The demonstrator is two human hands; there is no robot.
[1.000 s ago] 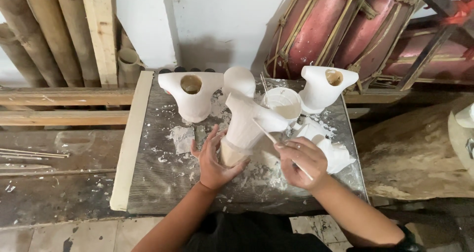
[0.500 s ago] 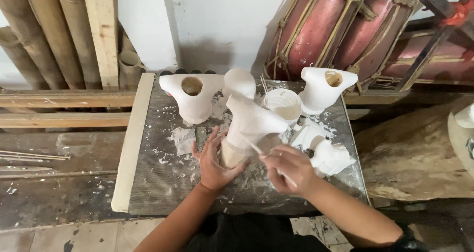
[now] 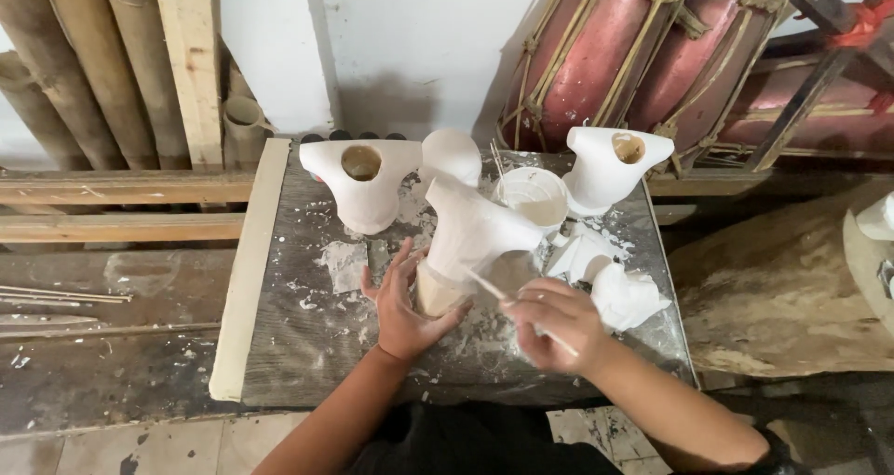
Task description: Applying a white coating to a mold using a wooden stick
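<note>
A white plaster torso-shaped mould with a tan, unpainted base (image 3: 466, 242) is standing slightly tilted at the middle of the grey, plaster-spattered desk (image 3: 298, 345), its shoulders flaring wide above a narrower waist. The left hand (image 3: 402, 303) is cupping its lower left side, fingers (image 3: 407, 256) spread wide and pressing against the tan base, wrist lying low over the desk. The right hand (image 3: 559, 324) is hovering just right of the mould, its fingers curling tightly around a thin pale stick (image 3: 494, 287) whose tip is touching the mould's lower front. Behind are standing 2 more white plaster torso moulds with open necks, 1 at the back left (image 3: 363, 184) and 1 at the back right (image 3: 610, 166), plus 1 round white plaster dome (image 3: 452, 154) and 1 white bucket of plaster (image 3: 531, 196). Broken white plaster pieces (image 3: 626, 296) are lying to the right.
</note>
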